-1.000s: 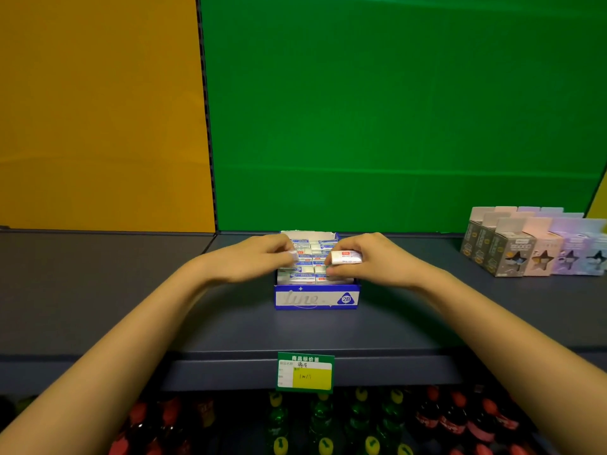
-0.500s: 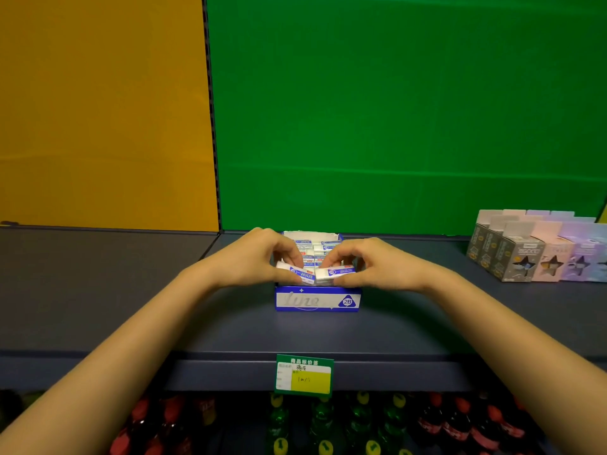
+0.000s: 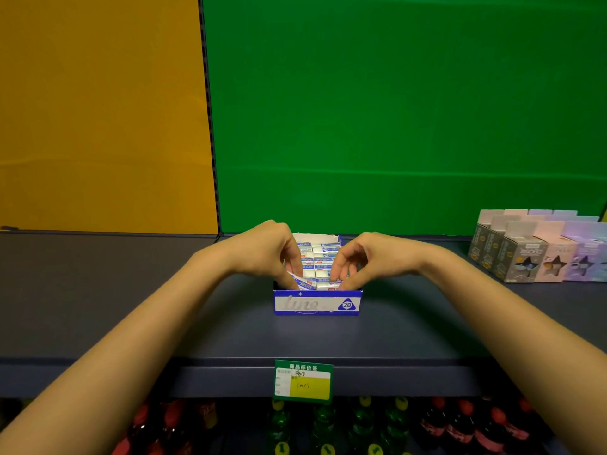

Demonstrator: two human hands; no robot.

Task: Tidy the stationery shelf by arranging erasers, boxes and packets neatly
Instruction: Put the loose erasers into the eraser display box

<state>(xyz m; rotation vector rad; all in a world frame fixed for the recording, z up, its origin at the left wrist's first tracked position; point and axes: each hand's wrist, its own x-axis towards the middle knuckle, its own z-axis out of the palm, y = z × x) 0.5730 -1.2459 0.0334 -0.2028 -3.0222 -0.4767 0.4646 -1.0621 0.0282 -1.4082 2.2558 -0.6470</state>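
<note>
Both hands (image 3: pixel 315 257) pinch erasers (image 3: pixel 305 284) at the display box's (image 3: pixel 317 303) front row.

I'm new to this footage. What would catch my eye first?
The bright green back panel beside the orange panel dominates. At centre shelf, the left hand and right hand reach into a blue eraser box. Pastel star-window boxes stand far right.

Dark shelf (image 3: pixel 131 307); blue eraser box (image 3: pixel 317 302) centre; star-window boxes (image 3: pixel 538 254) far right.
</note>
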